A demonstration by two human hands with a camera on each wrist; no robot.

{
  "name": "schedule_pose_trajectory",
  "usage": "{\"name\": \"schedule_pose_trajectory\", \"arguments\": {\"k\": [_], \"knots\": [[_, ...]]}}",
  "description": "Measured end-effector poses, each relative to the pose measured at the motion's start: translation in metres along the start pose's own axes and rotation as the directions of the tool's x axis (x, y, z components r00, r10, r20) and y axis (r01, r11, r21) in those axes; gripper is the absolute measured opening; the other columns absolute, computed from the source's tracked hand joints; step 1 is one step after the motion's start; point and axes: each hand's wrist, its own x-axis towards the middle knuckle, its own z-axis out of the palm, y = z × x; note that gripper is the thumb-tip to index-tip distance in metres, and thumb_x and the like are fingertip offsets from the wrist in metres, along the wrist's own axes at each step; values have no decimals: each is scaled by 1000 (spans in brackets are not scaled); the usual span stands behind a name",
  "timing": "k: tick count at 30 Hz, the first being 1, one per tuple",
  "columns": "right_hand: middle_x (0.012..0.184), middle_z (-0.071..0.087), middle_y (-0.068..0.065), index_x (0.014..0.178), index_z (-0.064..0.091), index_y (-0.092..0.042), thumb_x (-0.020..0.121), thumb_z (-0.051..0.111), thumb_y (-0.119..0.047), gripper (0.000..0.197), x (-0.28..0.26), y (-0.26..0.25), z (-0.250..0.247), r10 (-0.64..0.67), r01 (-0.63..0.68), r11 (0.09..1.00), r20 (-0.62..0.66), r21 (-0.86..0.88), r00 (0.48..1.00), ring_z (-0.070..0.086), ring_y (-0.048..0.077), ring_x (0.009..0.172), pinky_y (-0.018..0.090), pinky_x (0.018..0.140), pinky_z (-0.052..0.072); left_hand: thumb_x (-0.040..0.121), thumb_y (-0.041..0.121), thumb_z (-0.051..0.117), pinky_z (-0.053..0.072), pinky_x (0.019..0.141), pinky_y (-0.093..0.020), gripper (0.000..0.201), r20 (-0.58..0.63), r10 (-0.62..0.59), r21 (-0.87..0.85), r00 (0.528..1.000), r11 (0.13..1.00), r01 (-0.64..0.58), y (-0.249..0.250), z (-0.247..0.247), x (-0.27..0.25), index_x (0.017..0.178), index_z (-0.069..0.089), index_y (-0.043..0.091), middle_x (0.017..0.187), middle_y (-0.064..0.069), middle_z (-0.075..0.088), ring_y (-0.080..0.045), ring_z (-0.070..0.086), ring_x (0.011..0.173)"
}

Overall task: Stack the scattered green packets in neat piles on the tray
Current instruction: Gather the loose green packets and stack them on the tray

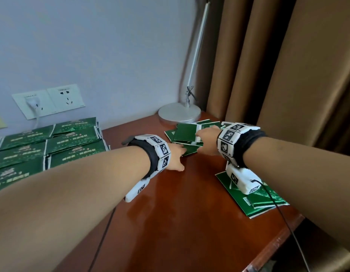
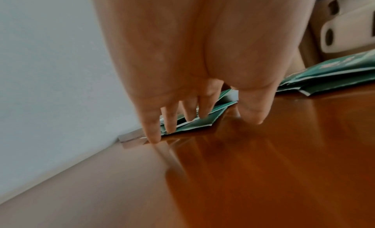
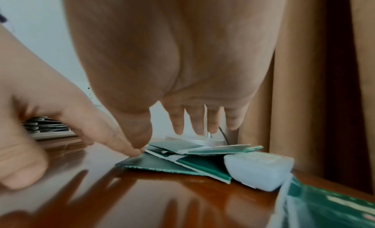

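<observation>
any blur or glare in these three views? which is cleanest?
Head view is the sharpest, with wide-angle bending of the lamp pole and soft glare on the table. Left wrist view: left hand fills the frame, soft, its fingers reflected in the glossy wood. Right wrist view: left hand at the frame's left is motion-smeared; the loose packets read fairly clearly.

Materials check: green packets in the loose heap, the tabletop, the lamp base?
Loose green packets: look like glossy foil or film laminate with white edges; sheen visible, exact stock unclear.
Reddish-brown tabletop: seems lacquered wood or veneer; it mirrors the fingers in the wrist views.
Round silver lamp base: probably brushed metal, matte grey sheen.
</observation>
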Motion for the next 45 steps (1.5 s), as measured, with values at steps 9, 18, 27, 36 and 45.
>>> {"name": "schedule_pose_trajectory", "arguments": {"k": [9, 18, 27, 36, 45], "knots": [[111, 63, 5, 117, 59, -16, 88, 53, -22, 31, 20, -50, 10, -157, 149, 987, 133, 66, 979, 60, 24, 101, 35, 91, 49, 91, 45, 51, 46, 89, -34, 54, 33, 27, 76, 999, 997, -30, -16, 8, -3, 136, 47, 17, 134, -5, 54, -29, 54, 116], [105, 64, 0, 115, 61, -23, 84, 50, -14, 35, -3, -56, 6, -270, 256, 956, 84, 145, 959, 60, 22, 98, 33, 83, 50, 90, 38, 53, 39, 90, -32, 49, -29, 90, 66, 996, 994, -88, -19, 20, -27, 136, 46, 20, 129, -2, 54, -29, 43, 120], [130, 56, 9, 135, 49, -12, 89, 47, -16, 46, -13, -72, 8, -173, 185, 981, 157, -63, 972, 55, 26, 117, 35, 98, 46, 91, 37, 49, 33, 76, -28, 66, 13, 60, 159, 998, 985, -61, -20, 29, -52, 151, 24, 24, 150, 5, 35, -26, 37, 121], [116, 61, 9, 123, 57, -11, 90, 48, -14, 34, -6, -66, 6, -142, 150, 988, 137, -44, 980, 58, 26, 106, 33, 90, 47, 89, 35, 53, 46, 86, -32, 52, -30, 58, 49, 998, 997, -57, -4, 15, -38, 136, 44, 13, 135, -8, 50, -29, 50, 118], [121, 60, 8, 127, 55, -12, 90, 49, -19, 38, 5, -64, 6, -128, 137, 989, 146, -57, 981, 57, 25, 111, 34, 94, 47, 91, 37, 51, 30, 80, -28, 66, -34, 67, 24, 997, 998, -66, -17, 26, -41, 151, 26, 24, 145, 1, 41, -26, 34, 125]]}}
